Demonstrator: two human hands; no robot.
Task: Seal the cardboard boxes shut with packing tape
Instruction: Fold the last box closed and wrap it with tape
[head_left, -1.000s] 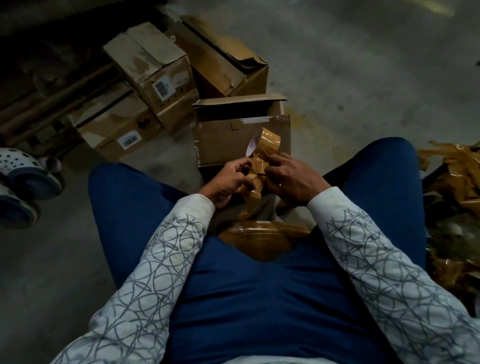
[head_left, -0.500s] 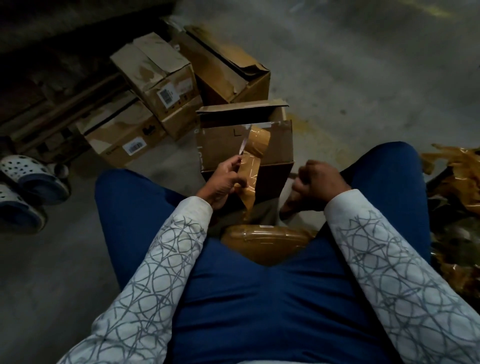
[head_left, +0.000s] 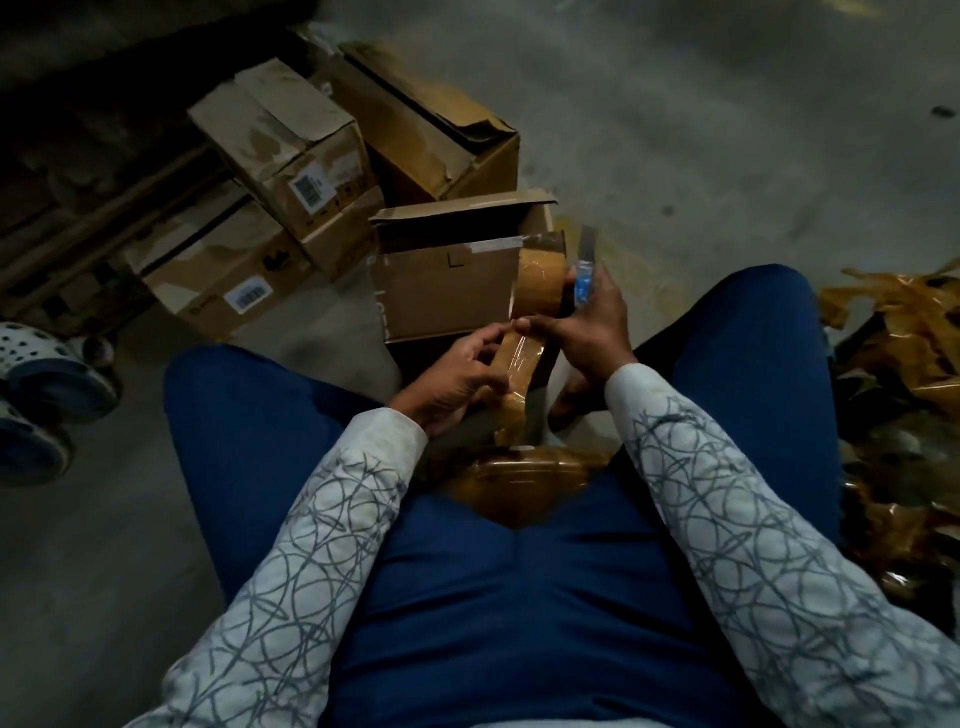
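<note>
Gripping a blue cutter (head_left: 584, 275) it lacked a moment ago, the right hand (head_left: 592, 332) rejoins the tape strip (head_left: 522, 357) pinched by the left hand (head_left: 457, 379) before the open box (head_left: 447, 280); cut likely next.

A single "L" stands on the front of the open box (head_left: 447, 296). Dim letters run up its left edge, unreadable. Barcode stickers (head_left: 249, 297) sit on the left box (head_left: 208, 270) and the tilted box (head_left: 291, 145), their print too small to read.
</note>
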